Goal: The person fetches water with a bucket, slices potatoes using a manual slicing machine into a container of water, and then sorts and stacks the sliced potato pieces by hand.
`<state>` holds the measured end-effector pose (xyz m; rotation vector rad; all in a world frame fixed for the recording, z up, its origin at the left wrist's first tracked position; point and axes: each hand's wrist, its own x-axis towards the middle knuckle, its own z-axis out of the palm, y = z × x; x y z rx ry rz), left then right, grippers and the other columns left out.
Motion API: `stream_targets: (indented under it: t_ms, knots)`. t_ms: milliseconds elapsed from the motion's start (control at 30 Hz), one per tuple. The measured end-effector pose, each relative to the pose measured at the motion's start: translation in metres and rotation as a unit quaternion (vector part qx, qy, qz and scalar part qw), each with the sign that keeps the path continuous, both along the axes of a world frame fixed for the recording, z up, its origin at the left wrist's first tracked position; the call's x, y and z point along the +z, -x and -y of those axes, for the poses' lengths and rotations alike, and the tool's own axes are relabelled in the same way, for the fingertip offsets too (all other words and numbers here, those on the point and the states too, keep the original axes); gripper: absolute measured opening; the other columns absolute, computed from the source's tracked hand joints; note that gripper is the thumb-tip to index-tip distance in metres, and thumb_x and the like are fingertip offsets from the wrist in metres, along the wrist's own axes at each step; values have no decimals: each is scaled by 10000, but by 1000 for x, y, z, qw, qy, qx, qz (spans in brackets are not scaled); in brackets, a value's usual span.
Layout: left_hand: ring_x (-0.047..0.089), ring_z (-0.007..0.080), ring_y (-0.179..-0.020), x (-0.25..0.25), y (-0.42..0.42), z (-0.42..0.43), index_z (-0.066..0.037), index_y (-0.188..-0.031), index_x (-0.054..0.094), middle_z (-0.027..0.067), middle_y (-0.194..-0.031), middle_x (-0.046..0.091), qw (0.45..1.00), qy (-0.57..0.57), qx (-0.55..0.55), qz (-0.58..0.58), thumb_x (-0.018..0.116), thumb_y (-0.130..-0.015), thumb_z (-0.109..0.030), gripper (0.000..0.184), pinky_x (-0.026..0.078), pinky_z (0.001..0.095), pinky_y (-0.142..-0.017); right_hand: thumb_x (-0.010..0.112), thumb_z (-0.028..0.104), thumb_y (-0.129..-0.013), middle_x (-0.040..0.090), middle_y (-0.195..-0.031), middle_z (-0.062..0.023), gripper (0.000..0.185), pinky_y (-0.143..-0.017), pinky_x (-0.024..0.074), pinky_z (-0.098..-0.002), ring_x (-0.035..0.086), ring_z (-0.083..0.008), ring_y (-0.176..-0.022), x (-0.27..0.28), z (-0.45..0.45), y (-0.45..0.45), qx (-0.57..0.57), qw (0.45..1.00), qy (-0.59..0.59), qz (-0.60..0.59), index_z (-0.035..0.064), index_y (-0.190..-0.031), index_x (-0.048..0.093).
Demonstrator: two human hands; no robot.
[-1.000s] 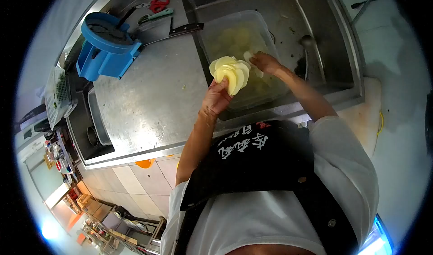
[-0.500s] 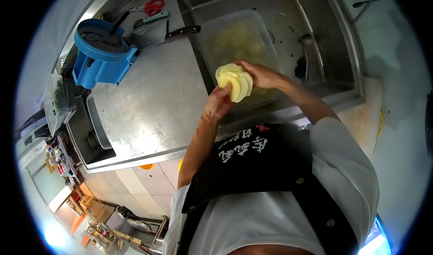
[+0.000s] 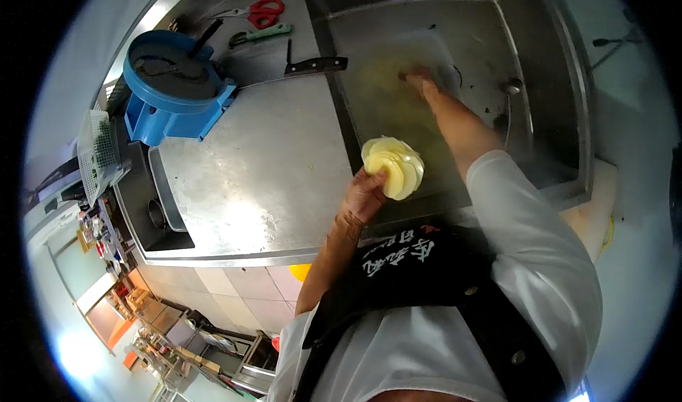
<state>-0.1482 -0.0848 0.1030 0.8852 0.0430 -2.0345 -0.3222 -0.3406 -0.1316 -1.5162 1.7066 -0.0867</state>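
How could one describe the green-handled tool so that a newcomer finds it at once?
Start at the steel counter beside the sink and look to its far part, just right of the blue device. The green-handled tool lies there, between the red-handled scissors and the black-handled knife. Its pale green handle sets it apart from both.

A kitchen, seemingly a commercial one. A wide, deep stainless-steel sink basin (image 3: 557, 107) fills the upper right of the frame, beside a broad, flat stainless-steel desk (image 3: 259, 139) at centre left. Toward the desk's top lie a wide-bladed knife with a black handle (image 3: 315, 65) and red-handled metal scissors (image 3: 264, 13). Thin, pale-yellow round slices of food (image 3: 395, 166) show near centre, above a black apron with white lettering (image 3: 398, 285). Large, pale floor tiles (image 3: 252, 284) appear lower left.
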Motion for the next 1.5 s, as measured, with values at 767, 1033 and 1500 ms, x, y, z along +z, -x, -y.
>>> stream_targets:
  t_ms: [767,1033,1500]
  knots:
    - [549,182,-1046,1,11,16,-76,-1218,453,43,-1137,560,998,52,-32,29,622,-842,-96,413,442,341,-926,547,150,-885,600,-927,-10,127,-622,469,-245,564,-82,-768,219,-124,33,19,847,-219,483,69,-978,577]
    - [561,185,-1049,12,6,0,-36,-1168,505,63,-1127,583,996,61,-32,-65,618,-847,-109,348,450,335,-925,485,255,-926,601,-1067,-101,315,-782,491,-306,598,-197,-947,234,-135,24,-144,666,-254,686,53,-1165,524]
    - [565,189,-1040,10,10,0,-57,-1210,472,57,-1142,570,998,45,-15,-29,620,-844,-107,397,451,344,-918,478,215,-913,620,-981,-110,275,-795,490,-358,596,-216,-909,232,-156,6,-176,766,-168,595,8,-1074,560]
